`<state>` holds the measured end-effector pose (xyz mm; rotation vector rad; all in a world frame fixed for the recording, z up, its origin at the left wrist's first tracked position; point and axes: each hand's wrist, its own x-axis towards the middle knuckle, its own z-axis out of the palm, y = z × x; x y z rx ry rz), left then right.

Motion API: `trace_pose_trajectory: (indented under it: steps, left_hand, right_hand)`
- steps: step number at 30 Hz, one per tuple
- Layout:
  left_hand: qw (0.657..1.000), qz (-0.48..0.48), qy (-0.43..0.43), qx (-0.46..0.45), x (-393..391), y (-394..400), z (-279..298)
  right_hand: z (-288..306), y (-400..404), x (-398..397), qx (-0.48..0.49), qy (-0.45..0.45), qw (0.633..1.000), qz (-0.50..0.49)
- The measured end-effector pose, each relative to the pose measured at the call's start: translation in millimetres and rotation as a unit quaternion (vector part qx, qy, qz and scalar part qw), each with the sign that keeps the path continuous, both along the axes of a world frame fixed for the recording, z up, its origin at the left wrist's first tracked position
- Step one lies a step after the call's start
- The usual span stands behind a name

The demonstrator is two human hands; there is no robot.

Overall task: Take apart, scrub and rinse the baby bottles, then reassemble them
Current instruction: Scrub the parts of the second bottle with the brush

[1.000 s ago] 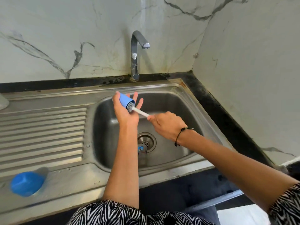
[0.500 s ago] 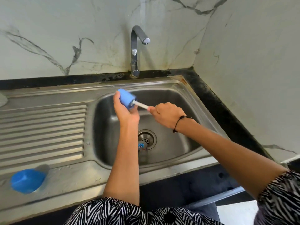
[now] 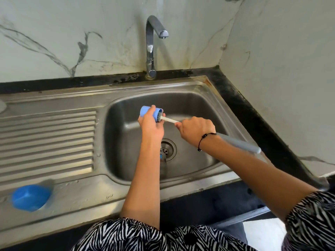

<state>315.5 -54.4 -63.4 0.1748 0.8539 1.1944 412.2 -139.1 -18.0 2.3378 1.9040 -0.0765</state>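
1. Head view: left hand (image 3: 151,126) over the sink (image 3: 197,104), fingers wrapped around a small blue cup (image 3: 150,114) held on its side, open end facing right.
2. Right hand (image 3: 196,132) grips the brush (image 3: 170,120) handle, fingers clamped on it; bristle head sits inside the cup mouth.
3. Tap (image 3: 151,46) behind the sink, no water visible.
4. Blue lid (image 3: 30,197) lies left of the sink on the tabletop (image 3: 81,194).
5. Bottle (image 3: 163,165) lies in the sink by the drain, partly hidden by the left arm.
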Motion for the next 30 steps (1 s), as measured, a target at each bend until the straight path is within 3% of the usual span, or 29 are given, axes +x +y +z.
trace_pose_trajectory:
  steps: [3,7,11,18,24,27,30]
  left_hand:
    - [0.996,0.036,0.084,-0.001,-0.2,5.8,-12.2]
    - [0.977,0.074,0.188,-0.069,-13.3,23.8,-42.8]
    - [0.955,-0.025,0.286,-0.072,-7.8,36.8,-73.3]
    - [0.861,-0.239,0.447,-0.053,28.1,47.8,-123.8]
    - [0.734,-0.278,0.619,0.021,51.8,55.0,-127.1]
    - [0.696,-0.285,0.659,0.035,56.9,57.8,-136.1]
    - [0.683,-0.305,0.664,0.03,57.7,58.4,-142.5]
  right_hand:
    - [-5.5,-2.9,7.4,-0.008,0.038,0.999,-0.037]
    - [-16.4,-0.9,27.4,-0.04,0.099,0.988,-0.109]
    - [-36.2,18.5,32.7,-0.089,0.136,0.975,-0.152]
    - [-76.7,61.4,25.7,-0.141,0.162,0.962,-0.17]
    - [-97.4,75.7,37.9,-0.163,0.172,0.956,-0.175]
    - [-103.1,78.7,44.1,-0.169,0.174,0.954,-0.176]
    - [-106.3,82.1,47.0,-0.176,0.172,0.953,-0.177]
